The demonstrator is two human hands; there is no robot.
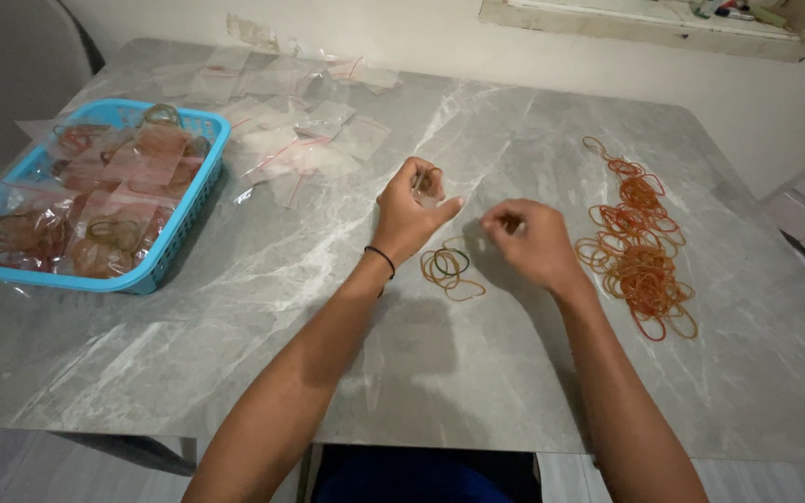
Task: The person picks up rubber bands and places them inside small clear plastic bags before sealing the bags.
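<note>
My left hand (412,212) is raised over the middle of the grey marble table (440,363), fingers closed on a small clear plastic bag (427,187). My right hand (533,240) hovers just to its right, thumb and fingers pinched together; whether it holds something I cannot tell. Below and between the hands lies a small cluster of rubber bands (449,268), orange and dark green. A large loose pile of orange rubber bands (640,242) spreads on the table right of my right hand.
A blue plastic basket (184,219) at the left holds several clear bags filled with rubber bands. Empty clear zip bags (295,140) lie scattered behind it. A chair back stands at the far left, a wall behind the table.
</note>
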